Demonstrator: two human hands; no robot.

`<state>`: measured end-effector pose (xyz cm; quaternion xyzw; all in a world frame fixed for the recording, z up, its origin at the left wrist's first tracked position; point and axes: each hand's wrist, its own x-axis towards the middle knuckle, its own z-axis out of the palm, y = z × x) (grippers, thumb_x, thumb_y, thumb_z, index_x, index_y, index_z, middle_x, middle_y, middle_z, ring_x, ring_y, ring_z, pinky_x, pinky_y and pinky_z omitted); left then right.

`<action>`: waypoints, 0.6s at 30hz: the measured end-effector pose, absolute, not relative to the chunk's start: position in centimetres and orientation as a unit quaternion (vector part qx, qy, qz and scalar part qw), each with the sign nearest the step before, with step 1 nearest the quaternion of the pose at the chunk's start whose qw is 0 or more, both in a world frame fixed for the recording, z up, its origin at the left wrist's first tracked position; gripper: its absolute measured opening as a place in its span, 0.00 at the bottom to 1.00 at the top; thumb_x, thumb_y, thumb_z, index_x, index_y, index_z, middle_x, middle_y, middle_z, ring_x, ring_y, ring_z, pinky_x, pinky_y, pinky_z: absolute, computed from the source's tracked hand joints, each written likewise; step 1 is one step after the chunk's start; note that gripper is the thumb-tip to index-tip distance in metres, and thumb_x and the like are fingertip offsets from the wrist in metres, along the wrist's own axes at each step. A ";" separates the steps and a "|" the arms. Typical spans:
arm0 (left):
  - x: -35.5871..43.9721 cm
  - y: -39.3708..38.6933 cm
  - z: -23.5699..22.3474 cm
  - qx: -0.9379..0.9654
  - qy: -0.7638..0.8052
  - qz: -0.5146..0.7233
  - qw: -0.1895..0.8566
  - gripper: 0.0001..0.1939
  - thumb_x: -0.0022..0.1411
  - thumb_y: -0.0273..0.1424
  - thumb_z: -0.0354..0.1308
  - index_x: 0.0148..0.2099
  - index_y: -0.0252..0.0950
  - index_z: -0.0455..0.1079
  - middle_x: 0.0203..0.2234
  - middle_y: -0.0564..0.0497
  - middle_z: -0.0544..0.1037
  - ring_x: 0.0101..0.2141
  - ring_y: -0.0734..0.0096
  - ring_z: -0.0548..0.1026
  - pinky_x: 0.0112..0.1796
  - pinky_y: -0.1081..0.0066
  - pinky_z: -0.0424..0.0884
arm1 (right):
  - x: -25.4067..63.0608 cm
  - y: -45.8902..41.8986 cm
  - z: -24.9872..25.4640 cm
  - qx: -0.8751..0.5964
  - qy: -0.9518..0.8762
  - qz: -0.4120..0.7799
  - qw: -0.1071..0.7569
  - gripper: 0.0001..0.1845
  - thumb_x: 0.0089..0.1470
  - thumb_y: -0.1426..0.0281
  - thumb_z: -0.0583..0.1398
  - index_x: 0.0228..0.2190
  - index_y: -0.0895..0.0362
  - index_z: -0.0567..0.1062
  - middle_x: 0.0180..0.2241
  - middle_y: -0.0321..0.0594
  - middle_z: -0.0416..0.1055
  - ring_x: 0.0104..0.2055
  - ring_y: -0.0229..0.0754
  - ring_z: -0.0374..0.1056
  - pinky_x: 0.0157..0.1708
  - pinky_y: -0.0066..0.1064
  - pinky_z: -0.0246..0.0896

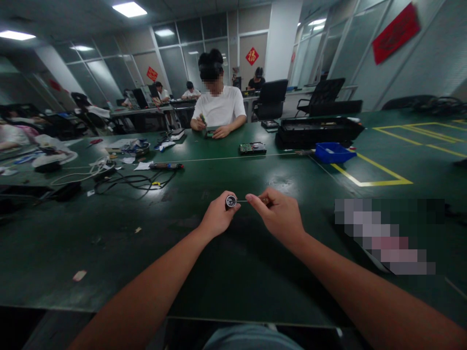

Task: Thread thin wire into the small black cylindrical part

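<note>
My left hand [216, 215] is closed around a small dark cylindrical part [230, 201] with a silvery rim. Its round end faces me, and its inside is too small to make out. From the right, my right hand [283, 213] grips a screwdriver [242, 201], thumb along the thin metal shaft. The shaft points left, its tip at the side of the cylindrical part; whether it touches I cannot tell. Most of the screwdriver's brownish handle is hidden by my fingers. Both hands are held above the green table [248, 272].
Ahead lie a hard drive [252, 148], a blue tray [333, 152] and a long black housing [319, 131]. Cables [134, 181] and a pen-like electric screwdriver [166, 166] are at left. A blurred-out object [386, 238] lies right. A co-worker [219, 107] sits opposite.
</note>
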<state>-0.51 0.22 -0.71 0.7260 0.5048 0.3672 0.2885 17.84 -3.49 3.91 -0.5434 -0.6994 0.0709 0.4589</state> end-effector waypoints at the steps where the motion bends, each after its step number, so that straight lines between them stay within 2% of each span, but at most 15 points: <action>1: -0.5 0.2 -0.7 0.726 0.505 0.367 0.289 0.08 0.63 0.35 0.57 0.43 0.39 0.65 0.27 0.56 0.72 0.25 0.74 0.71 0.29 0.73 0.65 | 17.9 -3.4 3.9 -0.547 -0.697 0.066 0.458 0.24 0.57 0.52 0.60 0.18 0.55 0.68 0.15 0.30 0.61 0.18 0.32 0.57 0.20 0.28 0.47; 5: -0.5 0.2 -0.7 0.724 0.506 0.367 0.291 0.08 0.63 0.35 0.57 0.43 0.39 0.65 0.27 0.56 0.72 0.26 0.74 0.71 0.28 0.74 0.65 | 18.0 -3.2 3.9 -0.563 -0.690 0.060 0.451 0.27 0.59 0.51 0.57 0.17 0.55 0.67 0.14 0.30 0.59 0.17 0.33 0.55 0.20 0.28 0.45; 13: -0.2 0.0 -0.3 0.710 0.503 0.372 0.324 0.08 0.63 0.34 0.57 0.43 0.39 0.64 0.28 0.57 0.72 0.22 0.76 0.72 0.26 0.74 0.66 | 18.3 -2.5 4.0 -0.597 -0.656 0.095 0.452 0.28 0.60 0.50 0.55 0.17 0.55 0.68 0.14 0.31 0.61 0.17 0.34 0.56 0.20 0.29 0.44; 18: -0.2 0.0 -0.2 0.728 0.503 0.362 0.294 0.08 0.63 0.33 0.57 0.43 0.39 0.65 0.28 0.56 0.73 0.25 0.74 0.72 0.29 0.73 0.66 | 18.4 -2.4 4.0 -0.597 -0.660 0.066 0.453 0.27 0.59 0.51 0.56 0.17 0.55 0.68 0.14 0.31 0.61 0.17 0.34 0.56 0.20 0.30 0.44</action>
